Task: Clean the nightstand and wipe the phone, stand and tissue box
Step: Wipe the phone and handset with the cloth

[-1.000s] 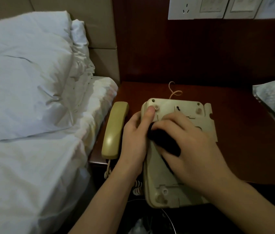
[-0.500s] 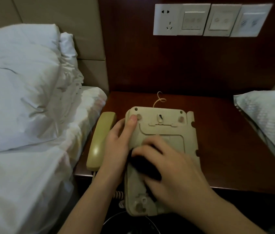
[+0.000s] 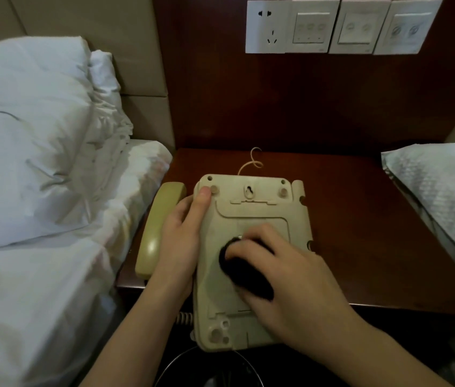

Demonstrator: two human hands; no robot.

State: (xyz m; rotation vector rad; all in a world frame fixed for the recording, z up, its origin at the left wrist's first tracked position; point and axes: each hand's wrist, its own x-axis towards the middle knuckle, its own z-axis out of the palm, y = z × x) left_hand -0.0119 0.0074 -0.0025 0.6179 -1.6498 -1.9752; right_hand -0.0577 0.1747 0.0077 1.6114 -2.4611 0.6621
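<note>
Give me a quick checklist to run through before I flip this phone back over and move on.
1. Phone base steadied: ok. The left hand grips its left edge, thumb on the underside.
2. Dark cloth in hand: ok. The right hand holds it against the underside.
3. Whole underside wiped: cannot tell; the picture does not show which parts are done.
4. Room on the nightstand to set the base down: ok, bare wood to its right.
5. Handset out of the way: ok, lying left of the base near the table edge.
6. Base fully supported: not ok; its near end overhangs the front edge.
</note>
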